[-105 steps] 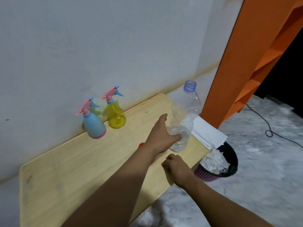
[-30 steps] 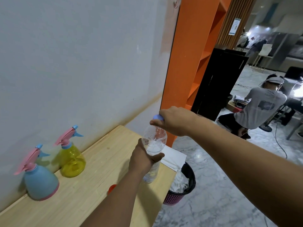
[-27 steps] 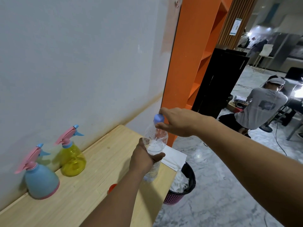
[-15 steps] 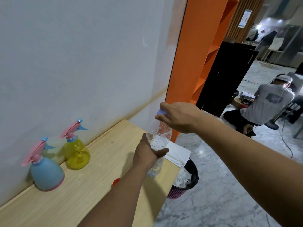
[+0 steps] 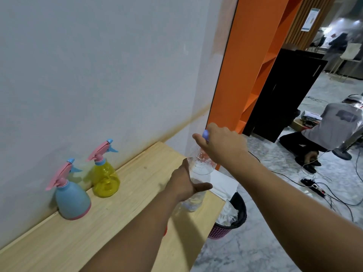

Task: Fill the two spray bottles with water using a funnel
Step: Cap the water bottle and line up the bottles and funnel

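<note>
Water bottle (image 5: 198,169) upright on table (image 5: 137,185) | left hand (image 5: 183,183) grips body – right hand (image 5: 222,148) pinches cap (image 5: 205,133)

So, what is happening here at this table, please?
A person steadies a clear water bottle with the left hand while the right hand grips its blue cap, apparently to twist it. The blue spray bottle and yellow spray bottle stand untouched by the wall, sprayer tops still on. No funnel is clearly visible.
</note>
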